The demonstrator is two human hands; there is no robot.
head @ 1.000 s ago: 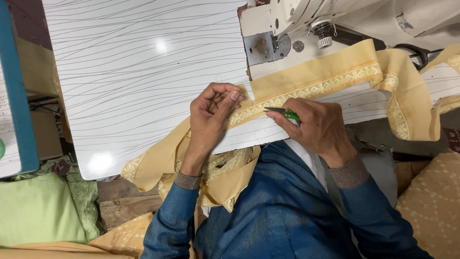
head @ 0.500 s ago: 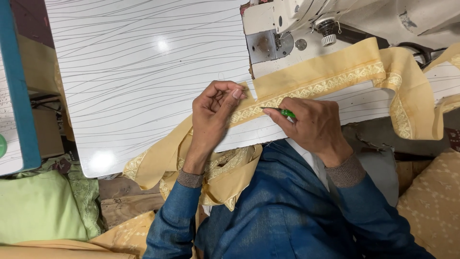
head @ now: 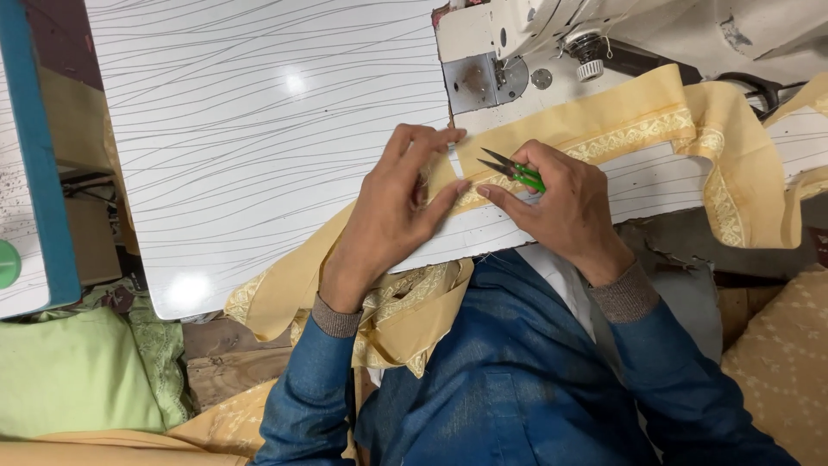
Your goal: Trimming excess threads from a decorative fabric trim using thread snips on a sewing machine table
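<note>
Head view, looking down. No readable labels worth noting; a small round green disc [head: 7, 264] is sitting at the far left edge on a white surface w/ a teal border [head: 39, 164]. A cardboard box [head: 90, 242] is showing below that, brown, plain.

Left hand [head: 392, 216] is lying palm-down on the worktop [head: 259, 129], fingers spread and slightly curled, thumb and fingertips pressing the yellow fabric strip [head: 604, 138] flat, not closed around it. Wrist is bending in from lower left; ribbed grey-brown cuff under a blue denim sleeve.

Right hand [head: 565, 211] is curling around small thread snips [head: 515, 171] w/ a green handle; fingers closed on the handle, dark pointed blades sticking out toward the left hand, slightly parted, tips just above the strip. Can't tell if the blades are touching the cloth.

The strip is running diagonally across the worktop's near edge, from the sewing machine [head: 552, 43] at upper right, under both hands, then hanging off the edge into the lap. Matte woven cloth, pale gold, w/ an embroidered ornamental band along it. At right it is folding over and draping off the edge.

Worktop is glossy white laminate w/ thin wavy grey lines, lamp glare in two spots. Machine is cream metal, scuffed. A light green cloth [head: 78, 371] is lying lower left; a dotted tan cushion [head: 780, 371] lower right.
</note>
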